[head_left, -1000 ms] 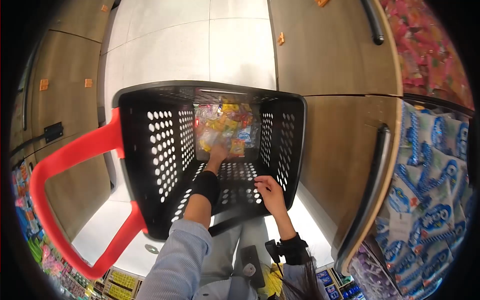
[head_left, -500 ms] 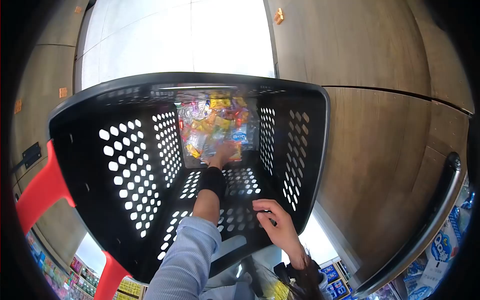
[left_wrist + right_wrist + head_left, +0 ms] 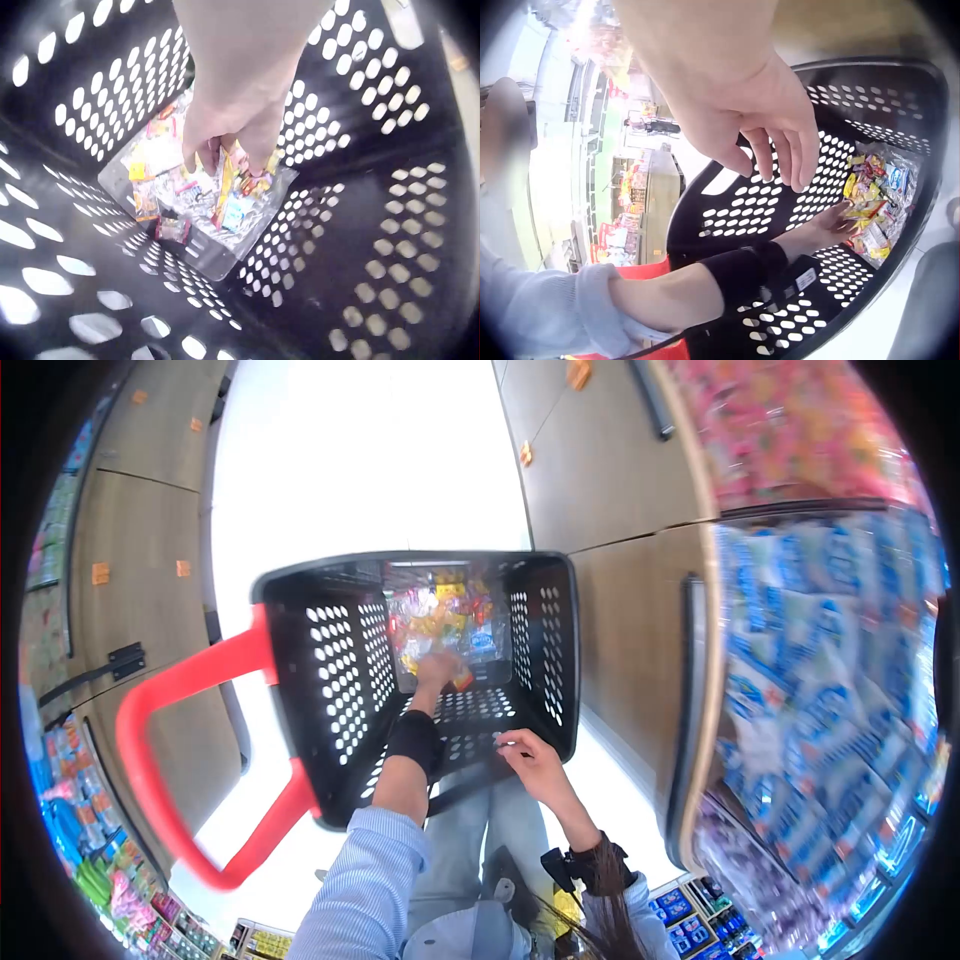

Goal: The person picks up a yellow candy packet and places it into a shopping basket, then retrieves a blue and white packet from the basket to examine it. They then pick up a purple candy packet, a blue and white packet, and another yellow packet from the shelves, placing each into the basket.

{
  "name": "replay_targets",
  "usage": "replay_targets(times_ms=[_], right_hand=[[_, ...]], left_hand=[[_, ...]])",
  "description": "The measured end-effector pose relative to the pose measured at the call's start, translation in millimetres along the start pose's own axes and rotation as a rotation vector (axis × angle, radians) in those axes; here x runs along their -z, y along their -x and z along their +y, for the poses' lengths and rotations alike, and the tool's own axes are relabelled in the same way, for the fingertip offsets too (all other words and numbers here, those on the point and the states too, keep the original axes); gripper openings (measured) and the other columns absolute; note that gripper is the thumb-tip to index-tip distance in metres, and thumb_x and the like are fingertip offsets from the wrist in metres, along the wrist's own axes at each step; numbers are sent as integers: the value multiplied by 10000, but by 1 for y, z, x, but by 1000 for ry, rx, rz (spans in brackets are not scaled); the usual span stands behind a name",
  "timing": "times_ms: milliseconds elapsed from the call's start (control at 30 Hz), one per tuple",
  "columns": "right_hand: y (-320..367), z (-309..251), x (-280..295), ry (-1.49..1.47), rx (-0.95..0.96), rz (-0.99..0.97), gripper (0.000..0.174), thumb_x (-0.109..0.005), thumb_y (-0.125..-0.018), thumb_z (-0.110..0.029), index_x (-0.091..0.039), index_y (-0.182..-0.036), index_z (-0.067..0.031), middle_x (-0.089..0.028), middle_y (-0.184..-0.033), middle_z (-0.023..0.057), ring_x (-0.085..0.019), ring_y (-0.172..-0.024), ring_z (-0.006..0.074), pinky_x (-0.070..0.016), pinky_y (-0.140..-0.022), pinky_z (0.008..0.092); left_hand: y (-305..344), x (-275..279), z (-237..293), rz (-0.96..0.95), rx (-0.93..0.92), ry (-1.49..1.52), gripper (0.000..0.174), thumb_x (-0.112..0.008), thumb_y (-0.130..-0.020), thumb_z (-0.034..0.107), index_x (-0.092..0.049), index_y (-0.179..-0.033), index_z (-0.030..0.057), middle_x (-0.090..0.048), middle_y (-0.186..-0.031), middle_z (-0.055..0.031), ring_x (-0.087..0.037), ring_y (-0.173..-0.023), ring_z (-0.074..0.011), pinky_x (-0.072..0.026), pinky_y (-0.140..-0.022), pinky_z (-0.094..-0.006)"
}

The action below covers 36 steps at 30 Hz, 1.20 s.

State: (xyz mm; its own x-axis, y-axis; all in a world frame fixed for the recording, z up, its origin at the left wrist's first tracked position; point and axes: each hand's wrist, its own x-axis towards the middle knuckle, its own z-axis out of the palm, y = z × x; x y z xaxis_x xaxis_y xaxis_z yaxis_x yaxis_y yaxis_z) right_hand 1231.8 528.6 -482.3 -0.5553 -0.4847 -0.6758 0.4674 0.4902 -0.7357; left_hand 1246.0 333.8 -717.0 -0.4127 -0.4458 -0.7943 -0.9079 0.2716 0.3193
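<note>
A black shopping basket (image 3: pixel 480 755) with perforated walls and a red handle (image 3: pixel 150 760) stands in front of me. Small, colourful wrapped snacks (image 3: pixel 445 615) in clear plastic lie at its bottom. Deep inside, my left hand (image 3: pixel 437 668) reaches down over them. Between its fingers and thumb it pinches a yellow-edged snack packet (image 3: pixel 223 187), standing on edge in the left wrist view. A blue-and-white packet (image 3: pixel 238 212) lies beside it. Over the near right side of the basket, my right hand (image 3: pixel 537 765) hovers with loosely bent fingers and holds nothing.
Wooden cabinets (image 3: pixel 640 630) with dark handles flank the basket on both sides. At the right, bins hold blue-and-white bags (image 3: pixel 830 660) and pink packets (image 3: pixel 790 430). Bright floor (image 3: pixel 370 460) stretches ahead. Shelves of goods (image 3: pixel 685 920) stand behind me.
The head view came closer to the basket, then drew back. My left hand has stayed low in the basket, and the packet at its fingers is now tilted up. The right hand still hovers.
</note>
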Motion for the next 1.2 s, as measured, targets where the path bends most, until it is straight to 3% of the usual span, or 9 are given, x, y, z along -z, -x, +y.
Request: replay_targets(times_ms=[33,133,167,200,400,633,800,1033,1200], right_hand=[[12,-14,0,10,23,2,191,-505,-825,-90,-528,-1004,-26,-591,-922,67,-571,-852,153,-440,-750,261],[50,-45,1,2,120,-2,190,-535,-811,-118,-544,-977,-26,-606,-870,66,-589,-804,160,-450,-722,263],[64,-58,2,-38,136,-30,179,-517,-823,-100,-537,-983,-20,-595,-886,56,-577,-812,139,-448,-711,250],[75,-72,4,-76,157,-61,170,-500,-835,-82,-529,-988,-14,-585,-903,47,-566,-821,118,-447,-699,237],[152,-151,14,-270,114,-61,183,-537,-816,-122,-540,-976,-34,-586,-890,48,-571,-771,114,-472,-658,242],[266,-238,5,-361,340,-171,281,-511,-843,-113,-471,-1095,6,-577,-986,82,-578,-830,144,-477,-732,257],[306,-249,5,-377,501,-84,330,-542,-821,-71,-470,-1134,7,-576,-957,59,-553,-804,102,-463,-682,221],[342,-246,8,-426,598,101,94,-556,-809,-53,-513,-877,-2,-583,-806,15,-522,-707,45,-406,-587,174],[359,-240,20,-325,596,268,89,-565,-795,-38,-532,-865,6,-586,-775,22,-518,-681,43,-396,-569,170]], left_hand=[[46,45,28,42,-18,92,334,-468,-797,332,-634,-855,48,-620,-852,-158,-593,-827,-291,-461,-724,-355],[93,82,34,340,-134,181,319,-541,-772,323,-629,-848,26,-615,-819,-179,-607,-761,-291,-466,-656,-358],[80,77,16,366,-183,297,123,-623,-710,124,-654,-800,46,-633,-717,-99,-593,-646,-154,-453,-617,-272],[110,96,30,371,-216,364,119,-620,-717,114,-654,-807,44,-632,-722,-87,-583,-645,-139,-451,-611,-264],[329,199,102,145,-500,944,79,-586,-779,79,-603,-842,35,-567,-787,-17,-537,-710,-81,-447,-610,-205],[524,264,120,4,-789,994,399,-571,-792,61,-421,-1160,22,-511,-1081,-92,-515,-915,-109,-429,-754,-228],[566,265,109,-132,-921,916,449,-545,-767,-42,-359,-1174,-2,-529,-1040,-110,-534,-911,-118,-438,-790,-230],[592,246,100,-471,-849,871,454,-559,-728,-98,-348,-1110,23,-554,-939,-64,-535,-835,-82,-439,-709,-202],[606,232,112,-552,-923,804,487,-563,-732,-94,-318,-1136,23,-556,-939,-69,-541,-803,-81,-442,-694,-201]])
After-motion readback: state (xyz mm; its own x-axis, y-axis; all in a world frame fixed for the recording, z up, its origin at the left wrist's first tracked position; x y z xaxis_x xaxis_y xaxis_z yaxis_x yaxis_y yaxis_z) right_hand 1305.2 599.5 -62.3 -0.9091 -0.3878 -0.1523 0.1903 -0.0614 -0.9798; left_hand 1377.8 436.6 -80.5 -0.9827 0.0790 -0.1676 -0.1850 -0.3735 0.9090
